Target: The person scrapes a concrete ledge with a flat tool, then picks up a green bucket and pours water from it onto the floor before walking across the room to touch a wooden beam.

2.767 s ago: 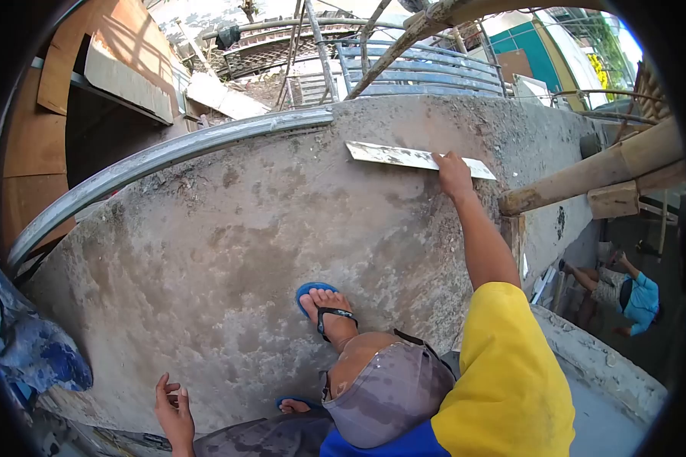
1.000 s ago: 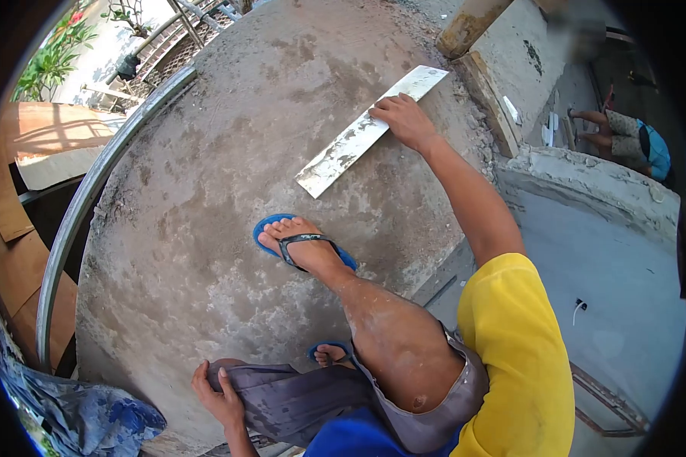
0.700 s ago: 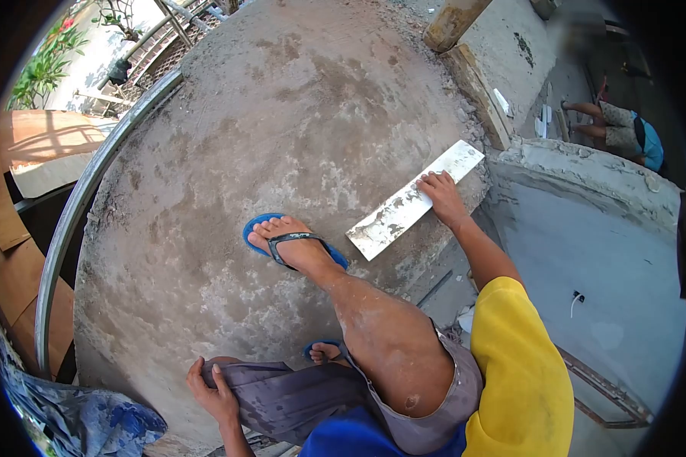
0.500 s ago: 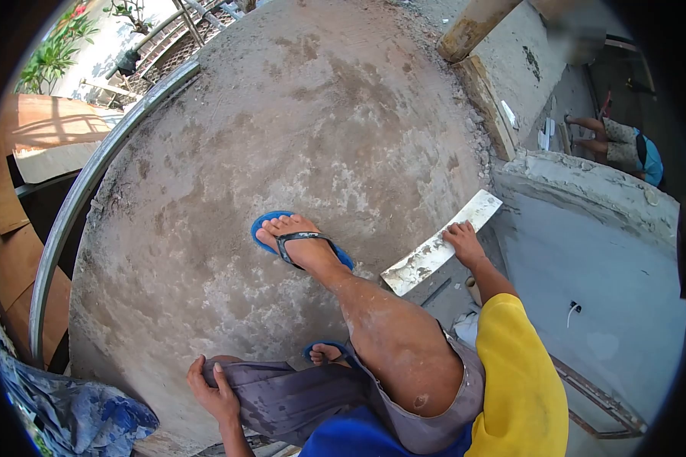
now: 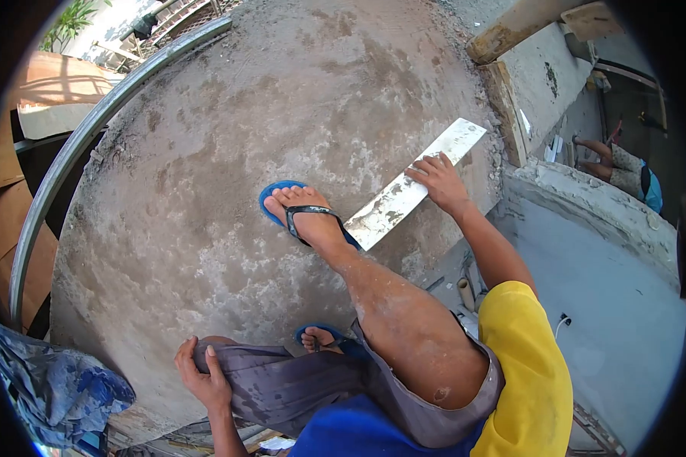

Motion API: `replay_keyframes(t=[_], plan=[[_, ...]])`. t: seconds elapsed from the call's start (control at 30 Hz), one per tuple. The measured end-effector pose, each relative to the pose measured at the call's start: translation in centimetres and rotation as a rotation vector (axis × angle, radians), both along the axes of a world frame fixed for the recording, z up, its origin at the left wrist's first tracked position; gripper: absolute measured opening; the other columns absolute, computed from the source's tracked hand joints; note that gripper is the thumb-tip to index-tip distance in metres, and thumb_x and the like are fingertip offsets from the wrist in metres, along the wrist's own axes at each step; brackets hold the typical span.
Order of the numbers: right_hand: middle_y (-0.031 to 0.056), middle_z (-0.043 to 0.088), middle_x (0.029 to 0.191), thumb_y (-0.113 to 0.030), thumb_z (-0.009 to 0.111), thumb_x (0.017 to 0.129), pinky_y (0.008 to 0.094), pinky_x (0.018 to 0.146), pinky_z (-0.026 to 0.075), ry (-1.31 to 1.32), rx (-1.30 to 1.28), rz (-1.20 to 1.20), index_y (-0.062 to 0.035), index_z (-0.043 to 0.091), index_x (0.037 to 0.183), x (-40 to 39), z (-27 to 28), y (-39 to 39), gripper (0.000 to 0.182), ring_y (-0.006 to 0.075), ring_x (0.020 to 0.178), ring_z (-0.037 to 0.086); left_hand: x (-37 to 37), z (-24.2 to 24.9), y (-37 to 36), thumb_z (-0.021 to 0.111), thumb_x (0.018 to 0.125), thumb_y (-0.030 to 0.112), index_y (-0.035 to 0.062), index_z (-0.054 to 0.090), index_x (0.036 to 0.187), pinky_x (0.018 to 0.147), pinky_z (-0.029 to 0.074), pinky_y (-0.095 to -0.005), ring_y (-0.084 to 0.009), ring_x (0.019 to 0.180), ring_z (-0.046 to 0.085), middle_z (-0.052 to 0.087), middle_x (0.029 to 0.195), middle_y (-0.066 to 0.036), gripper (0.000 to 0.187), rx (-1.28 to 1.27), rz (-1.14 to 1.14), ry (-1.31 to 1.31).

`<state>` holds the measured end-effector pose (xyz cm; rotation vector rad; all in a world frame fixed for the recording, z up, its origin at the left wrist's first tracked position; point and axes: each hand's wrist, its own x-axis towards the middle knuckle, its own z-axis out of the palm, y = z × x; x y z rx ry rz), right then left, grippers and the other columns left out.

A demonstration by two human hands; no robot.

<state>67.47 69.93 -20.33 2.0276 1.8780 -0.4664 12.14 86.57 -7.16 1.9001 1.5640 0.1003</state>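
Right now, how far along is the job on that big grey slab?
Hard to say exactly. The slab's far part looks fairly even, so maybe done. In hand: the right hand holds the white board over it. Probably left: blotches around the front sandal and the crumbly right edge.

short yellow sleeve [image 5: 522, 350] at lower right of the frame, w/ faint smudges; royal blue shirt front [image 5: 366, 426] at bottom ctr. shorts [image 5: 282, 381] are grey w/ a purplish cast, darker blotches on the cloth, hem loose round the knee, prob. damp or stained, hard to tell. blue flip-flop [image 5: 267, 199] nr ctr, black y-shaped strap w/ pale flecks; 2nd flip-flop [image 5: 301, 333], lower ctr, also blue, partly hidden. small round mark on upper knee [image 5: 440, 394], pale dusty specks on shin [image 5: 389, 293]. l hand [image 5: 206, 381] & r hand [image 5: 440, 183] bare.
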Motion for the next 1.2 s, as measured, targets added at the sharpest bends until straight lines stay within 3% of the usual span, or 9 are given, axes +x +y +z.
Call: replay_keyframes(t=[0.27, 0.57, 0.63, 0.67, 0.7, 0.77, 0.87, 0.93, 1.2], plan=[[0.0114, 0.057, 0.122, -0.001, 0.046, 0.084, 0.0488, 0.108, 0.033, 0.076, 0.028, -0.194, -0.0078, 0.052, 0.133, -5.0, -1.6, -14.0, 0.049, 0.0304, 0.118, 0.050, -0.5, 0.2, -0.4, 0.061, 0.090, 0.012, -0.0017, 0.058, 0.116, 0.097, 0.040, -0.0419, -0.0336, 0.111, 0.053, 0.059, 0.115, -0.018, 0.029, -0.004, 0.023, 0.061], [0.0148, 0.054, 0.121, 0.005, 0.046, 0.079, 0.0504, 0.108, 0.030, 0.149, -0.073, -0.255, -0.0066, 0.051, 0.133, -5.8, 0.1, -13.4, 0.055, 0.0346, 0.118, 0.047, -1.7, 1.6, -1.4, 0.064, 0.086, 0.009, 0.0007, 0.059, 0.112, 0.095, 0.041, -0.0431, -0.0352, 0.111, 0.053, 0.060, 0.112, -0.017, 0.027, 0.080, 0.105, 0.061], [0.0148, 0.054, 0.119, -0.014, 0.057, 0.082, 0.0464, 0.101, 0.036, 0.276, -0.212, -0.229, -0.0051, 0.051, 0.131, -5.1, 0.1, -18.5, 0.050, 0.0358, 0.106, 0.049, -2.7, 2.1, -2.0, 0.064, 0.085, 0.009, 0.0009, 0.060, 0.110, 0.095, 0.041, -0.0432, -0.0354, 0.110, 0.053, 0.060, 0.111, -0.017, 0.027, 0.087, 0.158, 0.070], [0.0144, 0.055, 0.118, -0.024, 0.060, 0.082, 0.0483, 0.099, 0.038, 0.227, -0.619, -0.223, -0.0067, 0.055, 0.129, -4.1, -0.3, -21.9, 0.051, 0.0372, 0.108, 0.050, -3.2, 2.4, -2.5, 0.065, 0.085, 0.009, 0.0011, 0.060, 0.110, 0.095, 0.042, -0.0434, -0.0355, 0.109, 0.053, 0.060, 0.110, -0.017, 0.026, 0.088, 0.201, 0.072], [0.0143, 0.059, 0.111, -0.007, 0.043, 0.087, 0.0511, 0.091, 0.042, 0.273, -0.748, -0.190, -0.0100, 0.062, 0.121, -5.0, 1.9, -23.7, 0.040, 0.0349, 0.101, 0.056, -3.5, 2.5, -2.9, 0.065, 0.084, 0.009, 0.0012, 0.061, 0.109, 0.094, 0.042, -0.0435, -0.0356, 0.109, 0.054, 0.060, 0.110, -0.016, 0.026, 0.089, 0.244, 0.074], [0.0128, 0.056, 0.129, -0.041, 0.063, 0.086, 0.0609, 0.095, 0.039, 0.209, -0.965, -0.195, -0.0209, 0.051, 0.136, -2.6, -0.2, -32.3, 0.055, 0.0390, 0.120, 0.051, -3.8, 2.8, -3.6, 0.066, 0.083, 0.009, 0.0017, 0.061, 0.108, 0.094, 0.042, -0.0439, -0.0361, 0.108, 0.054, 0.061, 0.108, -0.016, 0.026, 0.112, 0.267, 0.108], [0.0169, 0.058, 0.110, -0.009, 0.054, 0.082, 0.0454, 0.089, 0.045, 0.228, -0.324, -0.460, -0.0072, 0.061, 0.121, -0.6, 4.8, -21.6, 0.039, 0.0375, 0.104, 0.056, -4.2, 3.7, -4.5, 0.067, 0.082, 0.008, 0.0023, 0.062, 0.106, 0.094, 0.042, -0.0446, -0.0366, 0.107, 0.055, 0.062, 0.106, -0.015, 0.026, 0.115, 0.309, 0.120], [0.0174, 0.058, 0.105, 0.002, 0.049, 0.079, 0.0427, 0.084, 0.047, 0.033, 0.053, -0.312, -0.0068, 0.060, 0.119, 0.4, 5.7, -11.3, 0.042, 0.0374, 0.099, 0.057, -4.2, 3.9, -4.5, 0.067, 0.081, 0.008, 0.0026, 0.062, 0.106, 0.093, 0.043, -0.0450, -0.0368, 0.106, 0.055, 0.062, 0.106, -0.014, 0.026, 0.130, 0.337, 0.093], [0.0089, 0.059, 0.105, 0.002, 0.049, 0.082, 0.0446, 0.072, 0.051, 0.131, 0.389, 0.263, -0.0192, 0.050, 0.122, -9.8, 2.8, 30.3, 0.046, 0.0306, 0.097, 0.062, -4.7, 4.7, -5.5, 0.066, 0.080, 0.005, 0.0006, 0.062, 0.102, 0.092, 0.043, -0.0443, -0.0366, 0.105, 0.056, 0.063, 0.103, -0.015, 0.023, 0.172, 0.368, 0.031]])
